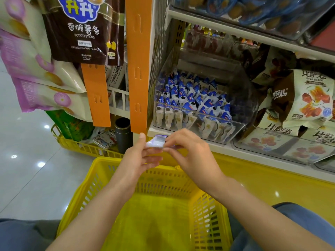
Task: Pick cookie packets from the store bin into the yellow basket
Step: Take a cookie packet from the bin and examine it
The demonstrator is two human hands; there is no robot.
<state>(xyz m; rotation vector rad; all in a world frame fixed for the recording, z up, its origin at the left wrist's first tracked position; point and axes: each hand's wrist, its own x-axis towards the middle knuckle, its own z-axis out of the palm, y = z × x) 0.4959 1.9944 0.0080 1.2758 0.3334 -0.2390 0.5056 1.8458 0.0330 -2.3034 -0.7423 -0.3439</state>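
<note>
A white store shelf fills the upper right, with a yellow base panel below it. In front of it, low in the centre, stands a yellow slotted plastic basket between the person's knees; no packets show on the visible part of its floor. On the shelf sits a clear plastic store bin, its left and middle parts packed with upright blue-and-white cookie packets in rows. Just right of the bin lie cream-and-brown snack bags. An orange slotted hanging strip runs down the shelf's left edge, and a brown potato-stick bag hangs further left.

Both hands meet above the basket's far rim, just below the front of the bin. The left hand is turned palm up, thumb raised, with its fingers curled under one small pale, blue-edged cookie packet. The right hand comes from the other side and pinches the same packet's right end between thumb and fingertips. The packet lies roughly flat, outside the bin and not in the basket.
</note>
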